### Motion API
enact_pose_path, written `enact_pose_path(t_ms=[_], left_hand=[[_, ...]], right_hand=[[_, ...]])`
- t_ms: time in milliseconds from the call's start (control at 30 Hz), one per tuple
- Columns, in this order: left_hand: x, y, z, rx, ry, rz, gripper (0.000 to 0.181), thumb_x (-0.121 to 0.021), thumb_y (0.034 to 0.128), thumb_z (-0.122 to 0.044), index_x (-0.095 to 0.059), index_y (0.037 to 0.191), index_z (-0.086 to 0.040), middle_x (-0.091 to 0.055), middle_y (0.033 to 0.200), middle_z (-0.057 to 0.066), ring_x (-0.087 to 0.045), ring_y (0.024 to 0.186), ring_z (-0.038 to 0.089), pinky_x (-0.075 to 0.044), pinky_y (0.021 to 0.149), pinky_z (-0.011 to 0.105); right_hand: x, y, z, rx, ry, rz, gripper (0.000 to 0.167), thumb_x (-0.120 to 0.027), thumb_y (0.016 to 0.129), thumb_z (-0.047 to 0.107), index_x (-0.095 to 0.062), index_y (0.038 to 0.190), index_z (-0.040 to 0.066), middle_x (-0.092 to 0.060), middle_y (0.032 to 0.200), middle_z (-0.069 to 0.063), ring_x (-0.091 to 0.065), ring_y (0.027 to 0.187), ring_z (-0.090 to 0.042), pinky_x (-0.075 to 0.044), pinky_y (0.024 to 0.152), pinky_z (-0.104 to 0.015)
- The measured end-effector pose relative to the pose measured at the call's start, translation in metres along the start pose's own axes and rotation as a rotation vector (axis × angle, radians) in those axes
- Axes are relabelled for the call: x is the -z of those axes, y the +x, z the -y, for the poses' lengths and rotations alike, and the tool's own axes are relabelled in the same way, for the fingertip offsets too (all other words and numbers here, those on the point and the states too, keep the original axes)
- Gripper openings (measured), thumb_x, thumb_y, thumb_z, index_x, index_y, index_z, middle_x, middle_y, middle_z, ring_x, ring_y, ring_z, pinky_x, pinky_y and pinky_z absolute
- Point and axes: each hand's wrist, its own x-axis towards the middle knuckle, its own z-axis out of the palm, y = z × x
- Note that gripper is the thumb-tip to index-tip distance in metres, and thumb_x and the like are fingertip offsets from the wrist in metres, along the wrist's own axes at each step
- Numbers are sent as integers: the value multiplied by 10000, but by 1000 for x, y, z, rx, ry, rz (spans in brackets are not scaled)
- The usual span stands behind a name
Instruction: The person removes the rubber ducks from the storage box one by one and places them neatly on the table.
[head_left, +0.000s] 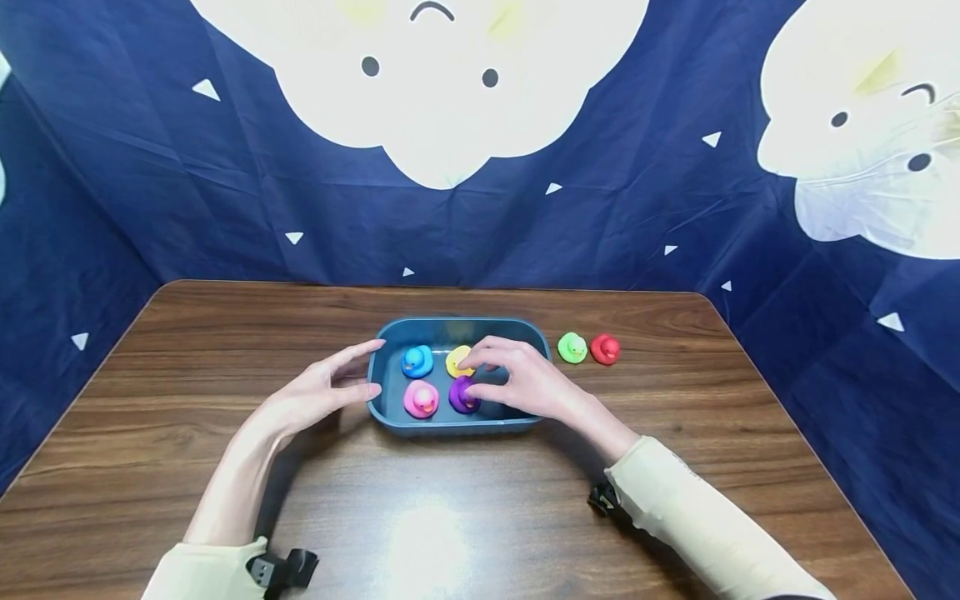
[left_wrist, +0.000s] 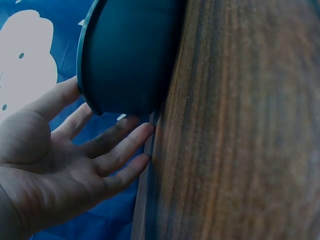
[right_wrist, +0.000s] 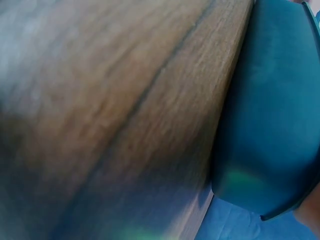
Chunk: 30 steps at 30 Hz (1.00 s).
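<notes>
Purple duck (head_left: 457, 401) lies inside the blue tray (head_left: 450, 428), near its front wall, under the thumb of the right hand (head_left: 528, 379); that hand's fingers are bent but stand well apart from the thumb, their tips over the yellow duck (head_left: 453, 361) just behind; I cannot tell whether the thumb presses on the purple duck. Pink duck (head_left: 420, 402) sits just to the left, with the blue duck (head_left: 417, 360) behind it; the left hand (head_left: 311, 396) is spread wide, thumb and a fingertip at the tray's left end. Beyond the tray's right end, a green duck (head_left: 572, 348) and a red duck (head_left: 605, 350) sit side by side on the brown table (head_left: 675, 400); pale sleeves (head_left: 690, 504) cover both forearms; behind hangs dark blue cloth (head_left: 225, 200) with white clouds (head_left: 450, 121) and small triangles (head_left: 294, 238).
</notes>
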Motion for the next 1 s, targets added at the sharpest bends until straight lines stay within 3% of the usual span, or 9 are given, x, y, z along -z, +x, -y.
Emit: enact_pose_path(t_ms=[433,700,1000], left_hand=[[0,-1,-1,11,6,-2,726,-682,996,-287,-326,1619,-176,-447,1584,239,-434,1474,414,-351,1206,602],[1,-1,-1,5,23,-2,725,-674,1001,-296,-319,1621,-170,-431,1591,252,-424,1478,431,-353,1201,615],[1,-1,0,17,28,-3,732,-685,992,-308,-328,1616,-171,-410,1614,230,-411,1487,441,-343,1206,627]], right_hand=[[0,1,-3,25,-50,81,332,-870,842,259,-780,1149,169,-743,1106,11,-689,1046,-183,-577,924,-298],[-1,2,-1,12,-130,109,336,-876,833,306,-784,1145,221,-735,1089,68,-685,1022,-139,-570,904,-276],[-1,3,2,-14,-147,154,334,-879,831,276,-784,1148,227,-737,1094,81,-690,1038,-134,-576,931,-308]])
